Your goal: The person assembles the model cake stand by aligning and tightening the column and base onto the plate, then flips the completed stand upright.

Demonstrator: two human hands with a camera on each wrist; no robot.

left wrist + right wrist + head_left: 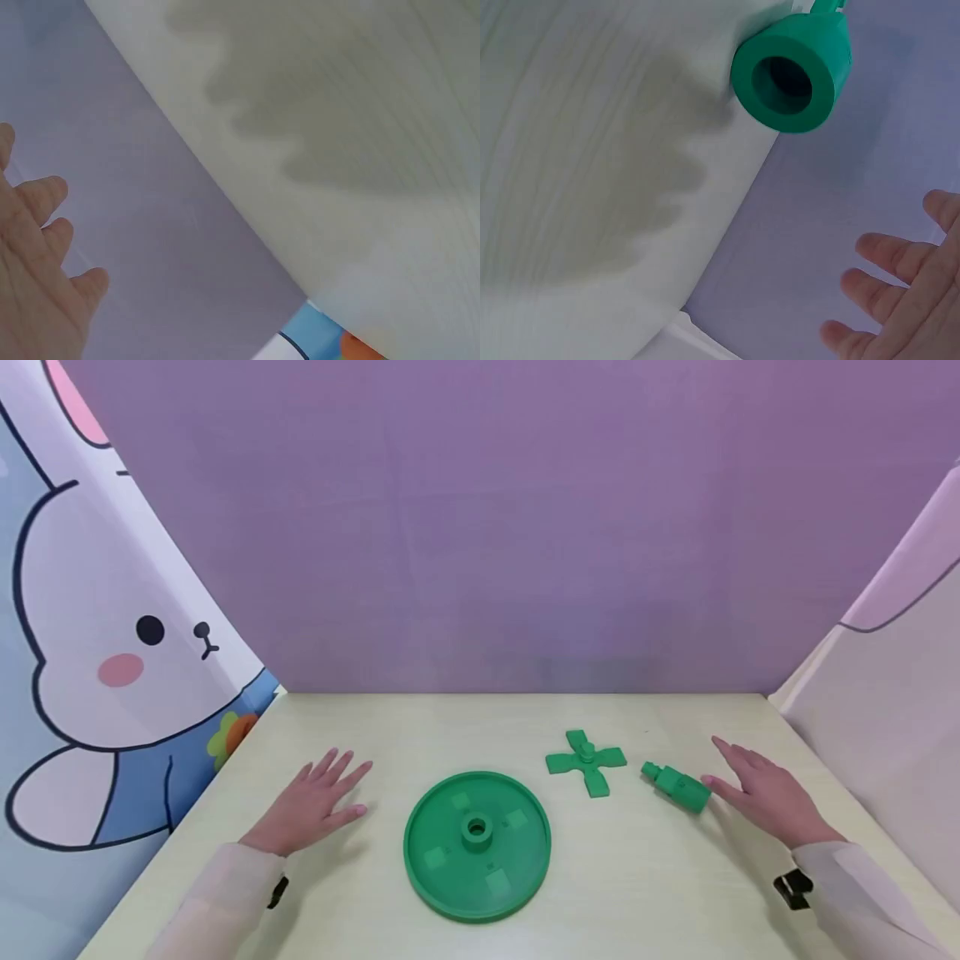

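A round green dish-like base (pixel 517 860) with a raised rim and a hollow central hub lies on the table. Behind it to the right is a flat green cross-shaped piece (pixel 557 764) with a small knob at its centre. Farther right, a green stepped cylinder (pixel 684 790) lies on its side; the right wrist view shows the hole in the wide end of the cylinder (pixel 821 82). My left hand (pixel 311 806) hovers left of the base, fingers spread, holding nothing. My right hand (pixel 772 797) is just right of the cylinder with fingers extended, holding nothing.
The pale wooden table (pixel 360 918) meets a purple backdrop (pixel 495 543) along its far edge. A cartoon rabbit panel (pixel 97 610) stands along the left side, and a pale panel (pixel 892 710) along the right.
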